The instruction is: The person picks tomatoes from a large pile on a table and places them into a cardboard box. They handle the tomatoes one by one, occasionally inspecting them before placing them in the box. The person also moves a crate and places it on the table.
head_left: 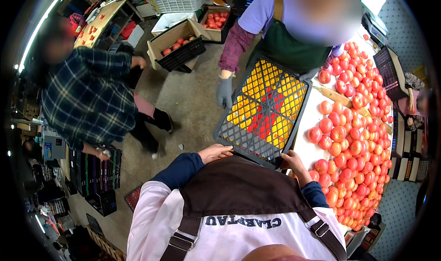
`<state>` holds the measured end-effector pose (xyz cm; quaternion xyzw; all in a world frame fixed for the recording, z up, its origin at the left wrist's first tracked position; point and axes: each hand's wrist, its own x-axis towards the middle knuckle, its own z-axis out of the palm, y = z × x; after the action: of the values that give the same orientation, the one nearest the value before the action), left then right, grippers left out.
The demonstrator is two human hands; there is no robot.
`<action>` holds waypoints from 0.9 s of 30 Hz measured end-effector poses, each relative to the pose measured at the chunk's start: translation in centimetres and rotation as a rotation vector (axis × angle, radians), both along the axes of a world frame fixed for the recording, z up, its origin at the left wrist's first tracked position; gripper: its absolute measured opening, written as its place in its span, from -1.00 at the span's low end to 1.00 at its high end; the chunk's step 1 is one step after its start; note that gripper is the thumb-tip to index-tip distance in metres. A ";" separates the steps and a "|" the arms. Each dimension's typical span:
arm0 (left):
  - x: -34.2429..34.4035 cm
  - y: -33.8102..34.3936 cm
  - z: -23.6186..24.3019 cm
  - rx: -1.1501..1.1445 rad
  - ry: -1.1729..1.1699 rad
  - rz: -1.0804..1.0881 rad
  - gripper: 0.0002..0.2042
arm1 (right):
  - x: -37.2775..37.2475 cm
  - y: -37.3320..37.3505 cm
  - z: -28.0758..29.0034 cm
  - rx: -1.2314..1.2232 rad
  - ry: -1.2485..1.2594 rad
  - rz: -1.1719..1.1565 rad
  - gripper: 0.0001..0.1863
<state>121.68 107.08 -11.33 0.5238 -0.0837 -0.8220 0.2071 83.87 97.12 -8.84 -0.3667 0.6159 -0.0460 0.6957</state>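
Observation:
In front of my waist is a black plastic lattice crate (232, 133), tilted, with a yellow and red patterned surface showing through its grid. My right hand (296, 166) grips the crate's near right corner, thumb on the rim. At the near left corner, my left hand (216, 153) is closed on the rim, some of its fingers hidden. Across from me stands a person in a green apron, one grey-gloved hand (224, 93) beside the crate's left side and the other glove (310, 75) at its far right corner.
Many red tomatoes (356, 146) cover the white table (301, 144) on my right, with a wooden strip (335, 95) among them. Another person (92, 91) in a plaid shirt is at the left. Boxes of tomatoes (177, 46) stand at the back; stacked black crates (94, 169) stand left.

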 end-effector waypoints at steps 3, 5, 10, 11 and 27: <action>-0.8 -0.4 1.2 0.039 0.054 0.003 -0.64 | -0.1 0.7 -0.3 -0.011 -0.016 -0.016 -0.69; -0.8 0.1 0.6 0.044 0.051 0.003 -0.62 | 0.6 0.8 0.1 -0.053 0.012 0.001 -0.70; -2.0 0.0 0.3 -0.039 -0.088 0.016 -0.59 | 0.6 1.3 -0.6 -0.187 0.041 0.046 -0.75; -2.2 -0.1 -0.8 -0.065 -0.073 0.040 -0.59 | 0.3 1.5 -1.1 -0.194 0.031 0.029 -0.77; -4.2 0.7 0.6 -0.092 0.211 -0.121 -0.44 | -0.7 2.2 -2.0 -0.519 0.018 0.308 -0.71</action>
<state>117.49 107.74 -10.71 0.4183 -0.1305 -0.8789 0.1888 83.17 99.34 -10.85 -0.6217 0.5270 -0.0924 0.5720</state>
